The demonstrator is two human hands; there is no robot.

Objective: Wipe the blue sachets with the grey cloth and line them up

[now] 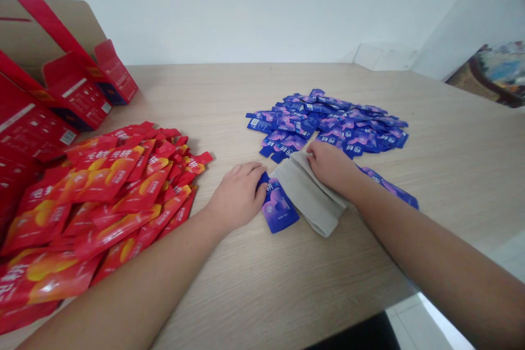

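My left hand [241,195] rests low over the table, its fingers and thumb closed on the upper left edge of a blue-and-purple sachet [280,209] that lies flat. Just to the right, my right hand [330,165] grips the top edge of a folded light grey cloth [308,188]. The cloth touches or overlaps the sachet's right side. Beneath my right forearm another blue sachet [391,188] is partly hidden. A spread-out heap of blue sachets [328,120] lies just beyond both hands.
A large pile of red-and-orange sachets [118,186] covers the left side of the wooden table [197,95]. Behind it stand open red boxes [82,90] and a cardboard carton [77,13]. A white wall [238,8] borders the far edge, with a patterned object [498,74] at far right.
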